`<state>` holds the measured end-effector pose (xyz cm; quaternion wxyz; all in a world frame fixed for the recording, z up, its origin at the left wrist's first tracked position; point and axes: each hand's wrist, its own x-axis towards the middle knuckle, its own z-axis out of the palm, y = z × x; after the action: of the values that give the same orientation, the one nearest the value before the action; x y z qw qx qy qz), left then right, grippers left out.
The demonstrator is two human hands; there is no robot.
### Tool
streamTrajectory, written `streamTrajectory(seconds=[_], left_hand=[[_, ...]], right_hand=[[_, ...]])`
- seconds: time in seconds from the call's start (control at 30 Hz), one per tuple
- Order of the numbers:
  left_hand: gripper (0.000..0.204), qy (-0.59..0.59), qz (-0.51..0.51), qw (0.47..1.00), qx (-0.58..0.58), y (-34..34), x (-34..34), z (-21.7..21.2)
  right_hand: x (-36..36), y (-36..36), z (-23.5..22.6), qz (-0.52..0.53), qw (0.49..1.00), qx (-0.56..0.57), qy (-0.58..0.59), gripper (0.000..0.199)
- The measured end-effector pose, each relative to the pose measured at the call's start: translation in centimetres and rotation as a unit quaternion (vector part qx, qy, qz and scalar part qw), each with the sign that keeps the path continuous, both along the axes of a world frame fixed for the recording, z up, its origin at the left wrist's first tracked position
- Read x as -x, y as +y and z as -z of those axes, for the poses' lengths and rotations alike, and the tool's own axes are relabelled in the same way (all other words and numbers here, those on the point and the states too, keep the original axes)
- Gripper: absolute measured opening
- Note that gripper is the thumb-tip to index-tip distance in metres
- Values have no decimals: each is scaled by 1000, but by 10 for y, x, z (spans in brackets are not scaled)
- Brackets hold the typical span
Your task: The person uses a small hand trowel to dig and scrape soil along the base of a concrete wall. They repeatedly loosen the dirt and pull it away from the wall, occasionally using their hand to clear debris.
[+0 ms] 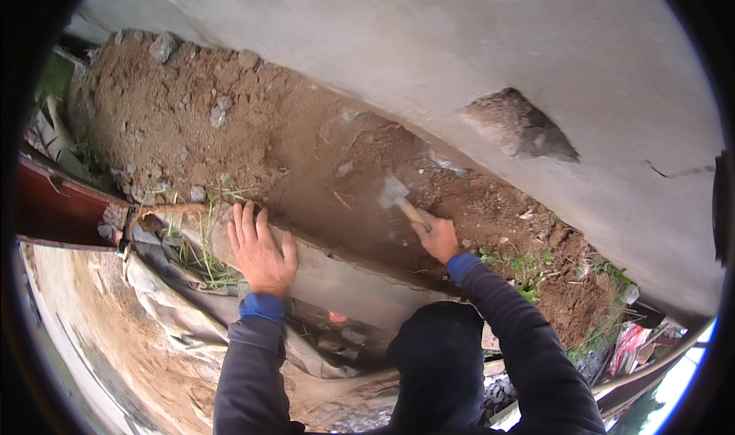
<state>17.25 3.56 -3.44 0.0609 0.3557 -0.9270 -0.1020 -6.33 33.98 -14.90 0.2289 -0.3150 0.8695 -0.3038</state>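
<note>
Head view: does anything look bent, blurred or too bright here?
In the head view, the picture bends toward a dark round rim; the flat-bladed tool in the right hand looks slightly soft; light is diffuse on the wall; a bright patch at lower right is washed out.

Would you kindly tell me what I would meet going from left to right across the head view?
Dark red panel, left hand, hand tool's blade, right hand, broken wall patch, red and white scrap.
</note>
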Motion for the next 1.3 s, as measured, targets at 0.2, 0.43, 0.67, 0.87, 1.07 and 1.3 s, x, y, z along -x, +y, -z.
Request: streamTrajectory(seconds=[0.2,0.43,0.67,0.87,1.07,1.3], left_hand=[[66,4,1,1000,-4,-5,0,-1],[66,19,7,1000,4,-2,1,-3],[67,8,-2,1000,7,-3,-1,1],[65,18,4,1000,2,-1,1,-3],[60,43,10,999,5,-3,-4,4],[60,51,-30,997,-44,-3,-3,-2]], right_hand=[[-6,-3,-5,37,998,44,15,38],[-16,-27,8,147,958,10,-247,38],[-7,-28,18,46,997,-60,11,34],[-15,-30,17,22,992,-115,39,49],[-11,-17,10,23,996,-71,56,46],[1,-90,-167,-24,999,-30,23,35]])
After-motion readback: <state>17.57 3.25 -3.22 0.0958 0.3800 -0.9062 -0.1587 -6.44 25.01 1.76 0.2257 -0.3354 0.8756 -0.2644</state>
